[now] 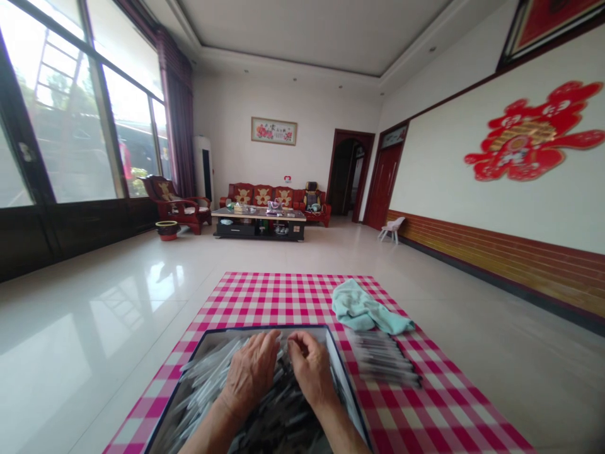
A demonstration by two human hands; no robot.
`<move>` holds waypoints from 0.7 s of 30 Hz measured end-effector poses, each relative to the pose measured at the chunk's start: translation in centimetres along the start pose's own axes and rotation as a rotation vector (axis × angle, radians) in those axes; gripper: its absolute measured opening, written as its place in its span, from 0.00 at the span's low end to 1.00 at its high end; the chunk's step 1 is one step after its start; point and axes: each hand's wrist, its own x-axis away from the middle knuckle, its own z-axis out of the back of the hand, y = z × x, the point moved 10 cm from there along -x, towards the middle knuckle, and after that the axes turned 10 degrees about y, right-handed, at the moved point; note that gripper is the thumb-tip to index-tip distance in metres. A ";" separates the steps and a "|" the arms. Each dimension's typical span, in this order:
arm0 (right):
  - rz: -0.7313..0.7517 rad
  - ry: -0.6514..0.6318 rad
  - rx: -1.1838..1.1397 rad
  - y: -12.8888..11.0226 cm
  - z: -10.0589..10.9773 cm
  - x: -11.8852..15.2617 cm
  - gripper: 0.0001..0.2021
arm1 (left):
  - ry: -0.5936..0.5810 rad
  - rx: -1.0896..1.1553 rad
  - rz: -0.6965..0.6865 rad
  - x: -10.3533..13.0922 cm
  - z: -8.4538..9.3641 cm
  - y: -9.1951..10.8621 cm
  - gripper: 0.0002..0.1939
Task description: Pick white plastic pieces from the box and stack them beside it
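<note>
A shallow box with a dark blue rim point(348, 384) stands before me, filled with a jumble of clear plastic tubes point(208, 384) and dark pieces that look like pen parts. Above its far half, my left hand point(252, 372) is closed, its fingertips pressed together. My right hand point(312, 367) pinches thumb against forefinger close beside it. Whatever lies between the fingertips is too small and blurred to make out. To the right of the box, a row of pens point(385, 358) with dark ends lies side by side, smeared by motion.
A pink-and-white checked cloth point(288, 295) covers the table. A mint-green towel point(366, 308) lies crumpled beyond the pens. Farther off across the tiled floor are a low black table point(259, 226), a red wooden sofa point(265, 194), an armchair point(177, 205) and a small chair point(391, 228).
</note>
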 end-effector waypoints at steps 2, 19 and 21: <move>0.116 -0.052 0.206 -0.9 0.0 0.5 0.06 | 0.030 -0.001 -0.002 0.1 0.1 -0.1 0.10; 0.122 -0.394 0.745 0.8 -2.2 3.1 0.07 | 0.013 0.052 0.076 0.2 -0.1 -0.7 0.06; 0.125 -0.404 0.729 1.0 -2.6 3.3 0.05 | 0.010 0.053 0.078 0.2 -0.1 -0.7 0.06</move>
